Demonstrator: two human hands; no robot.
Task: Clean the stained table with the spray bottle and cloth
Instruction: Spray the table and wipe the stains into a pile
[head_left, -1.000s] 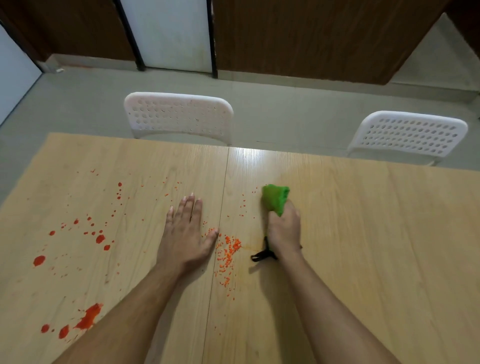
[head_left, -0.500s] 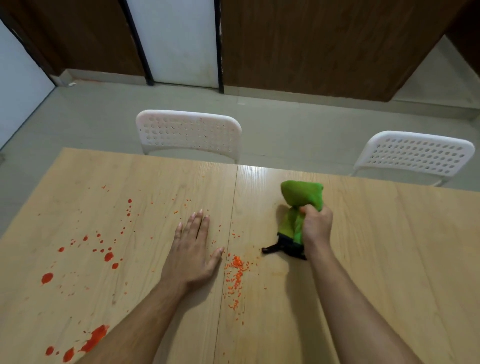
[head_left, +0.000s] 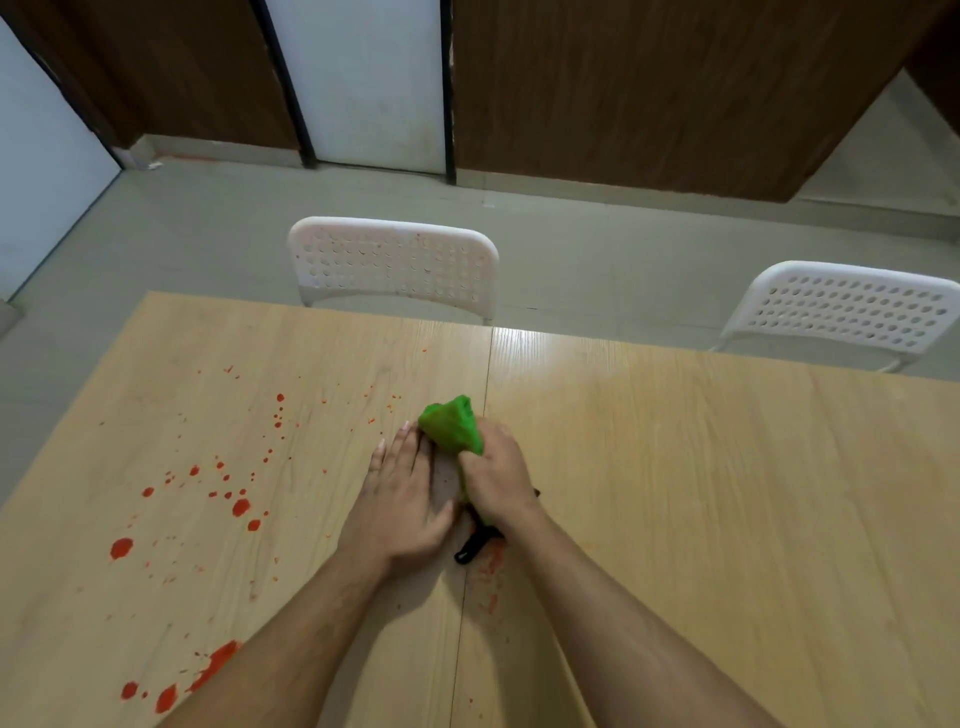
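Observation:
My right hand grips a bunched green cloth with a black edge and presses it on the wooden table near the centre seam. Flat on the table lies my left hand, fingers straight, right beside the cloth. Red stains dot the left half of the table, with bigger blotches near the front left. A faint red smear shows just below the cloth. No spray bottle is in view.
Two white perforated chairs stand behind the far edge, one at the middle and one at the right. Beyond them are grey floor, brown wall panels and a white door.
My right hand has swept the cloth left and nearer, over the cluster of red specks by the seam, and now sits against my left hand. The specks there are mostly gone.

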